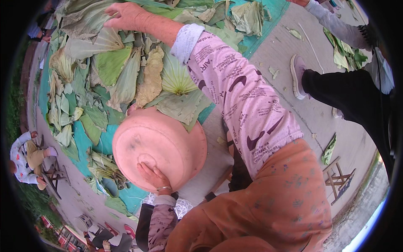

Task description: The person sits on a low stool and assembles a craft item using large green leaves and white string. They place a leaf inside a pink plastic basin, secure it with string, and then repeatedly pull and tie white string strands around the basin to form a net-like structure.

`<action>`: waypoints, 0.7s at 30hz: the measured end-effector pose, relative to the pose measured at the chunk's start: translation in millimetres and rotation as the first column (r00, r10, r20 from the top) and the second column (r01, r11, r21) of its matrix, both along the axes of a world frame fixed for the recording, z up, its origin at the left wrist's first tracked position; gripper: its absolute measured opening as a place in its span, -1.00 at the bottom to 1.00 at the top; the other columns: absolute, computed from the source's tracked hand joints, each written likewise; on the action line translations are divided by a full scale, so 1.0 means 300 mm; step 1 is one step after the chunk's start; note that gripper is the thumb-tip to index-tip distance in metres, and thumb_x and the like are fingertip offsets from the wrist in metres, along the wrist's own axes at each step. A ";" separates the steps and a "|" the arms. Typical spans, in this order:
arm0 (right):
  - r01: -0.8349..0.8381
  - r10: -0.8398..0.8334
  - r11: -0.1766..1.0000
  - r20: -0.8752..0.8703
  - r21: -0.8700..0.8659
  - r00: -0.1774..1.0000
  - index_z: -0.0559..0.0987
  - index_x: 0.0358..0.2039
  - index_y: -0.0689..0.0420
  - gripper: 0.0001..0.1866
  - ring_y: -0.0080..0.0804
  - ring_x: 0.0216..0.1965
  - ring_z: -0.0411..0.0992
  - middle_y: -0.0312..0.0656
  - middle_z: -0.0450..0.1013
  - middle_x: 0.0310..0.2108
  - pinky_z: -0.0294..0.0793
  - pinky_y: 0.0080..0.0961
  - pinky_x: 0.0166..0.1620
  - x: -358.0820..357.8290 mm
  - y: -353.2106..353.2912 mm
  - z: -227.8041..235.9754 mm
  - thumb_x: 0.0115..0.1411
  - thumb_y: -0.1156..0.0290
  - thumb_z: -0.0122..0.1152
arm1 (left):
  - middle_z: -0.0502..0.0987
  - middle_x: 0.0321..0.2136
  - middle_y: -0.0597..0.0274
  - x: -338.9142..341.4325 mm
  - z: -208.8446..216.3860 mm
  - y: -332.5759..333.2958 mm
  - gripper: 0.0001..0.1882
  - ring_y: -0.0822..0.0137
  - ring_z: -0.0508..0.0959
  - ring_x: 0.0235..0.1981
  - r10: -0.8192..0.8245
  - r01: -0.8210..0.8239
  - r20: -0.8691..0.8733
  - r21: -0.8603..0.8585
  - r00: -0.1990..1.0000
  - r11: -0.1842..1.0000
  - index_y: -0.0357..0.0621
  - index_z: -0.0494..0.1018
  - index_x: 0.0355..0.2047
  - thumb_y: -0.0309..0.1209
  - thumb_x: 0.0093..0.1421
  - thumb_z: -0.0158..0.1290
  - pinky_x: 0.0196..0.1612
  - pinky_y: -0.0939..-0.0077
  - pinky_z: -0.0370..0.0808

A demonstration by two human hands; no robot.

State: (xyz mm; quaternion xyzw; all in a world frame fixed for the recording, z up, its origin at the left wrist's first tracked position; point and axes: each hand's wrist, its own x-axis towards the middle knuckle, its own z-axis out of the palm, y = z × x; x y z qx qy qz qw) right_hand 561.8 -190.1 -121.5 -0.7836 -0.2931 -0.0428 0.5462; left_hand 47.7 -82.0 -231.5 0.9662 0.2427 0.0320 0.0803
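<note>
A pink plastic basin [138, 134] lies turned over, its round base facing me. My left hand [153, 175] rests on that base with the fingers stretched out flat. Past the basin, my right arm reaches far to the left over a heap of big leaves. My right hand [124, 17] is over the wilted leaves [82, 19], fingers apart and nothing seen in its grip; whether it touches them I cannot tell. A green leaf with spreading veins [178, 75] and a brown dried leaf [150, 77] lie against the basin's far side.
A green sheet [105, 140] lies under the leaves. At the right, another person's leg and shoe [297, 77] stand on the paving, with a folding stool [338, 178] nearby. Another person [27, 157] sits at the far left; more people are at the lower left.
</note>
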 end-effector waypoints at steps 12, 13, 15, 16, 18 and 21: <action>0.593 -0.885 0.444 -0.226 -0.672 0.406 0.43 -0.11 0.11 -0.44 -0.06 -0.01 0.26 0.03 0.27 -0.04 0.26 -0.28 0.01 0.025 -1.261 -0.811 -0.13 0.09 0.13 | -0.01 0.14 -0.21 0.017 0.010 -0.021 -0.41 -0.10 0.00 0.17 0.005 -0.003 0.035 -0.080 0.999 0.997 -0.33 0.02 0.12 -0.13 0.23 -0.34 0.17 0.13 -0.07; 0.530 -0.825 0.544 -0.298 -0.650 0.481 0.44 -0.11 0.10 -0.42 -0.11 0.00 0.27 0.00 0.30 -0.04 0.26 -0.33 0.02 0.051 -1.294 -0.869 -0.14 0.05 0.14 | -0.01 0.14 -0.21 0.014 0.008 -0.023 -0.41 -0.10 -0.01 0.17 0.005 -0.003 0.032 -0.080 0.999 0.997 -0.33 0.02 0.12 -0.12 0.23 -0.34 0.17 0.12 -0.07; 0.431 -0.765 0.581 -0.282 -0.691 0.579 0.47 -0.15 0.15 -0.48 -0.20 -0.03 0.31 -0.07 0.37 -0.08 0.29 -0.42 -0.01 0.092 -1.233 -0.879 -0.09 0.09 0.12 | -0.01 0.14 -0.21 0.005 0.002 -0.025 -0.41 -0.10 -0.01 0.17 0.009 -0.006 0.029 -0.071 1.000 0.997 -0.33 0.01 0.12 -0.12 0.23 -0.35 0.17 0.11 -0.07; 0.347 -0.692 0.598 -0.247 -0.722 0.678 0.48 -0.17 0.19 -0.52 -0.20 -0.06 0.33 -0.05 0.38 -0.10 0.30 -0.41 -0.03 0.106 -1.200 -0.857 -0.06 0.15 0.11 | -0.01 0.14 -0.22 0.012 0.001 -0.017 -0.41 -0.11 -0.01 0.17 -0.010 0.011 0.029 -0.057 1.000 0.998 -0.32 0.01 0.12 -0.12 0.23 -0.35 0.17 0.11 -0.07; 0.738 -0.600 0.673 -0.625 -0.057 0.499 0.47 -0.15 0.19 -0.60 -0.34 -0.15 0.36 -0.14 0.44 -0.19 0.31 -0.48 -0.11 0.124 -0.998 -0.801 -0.05 0.35 0.14 | -0.02 0.14 -0.22 0.010 -0.001 -0.018 -0.41 -0.11 -0.01 0.17 -0.020 0.021 0.025 -0.035 0.999 0.999 -0.32 0.01 0.13 -0.11 0.23 -0.35 0.17 0.11 -0.07; 0.393 -0.198 0.876 -0.537 0.278 0.820 0.38 -0.09 0.11 -0.59 -0.20 -0.26 0.37 -0.06 0.39 -0.26 0.39 -0.33 -0.23 0.189 -0.671 -0.513 0.00 0.35 0.08 | -0.01 0.14 -0.22 0.031 0.015 -0.024 -0.40 -0.11 0.00 0.17 -0.045 0.047 0.039 -0.050 0.998 0.998 -0.33 0.00 0.13 -0.12 0.23 -0.35 0.17 0.11 -0.06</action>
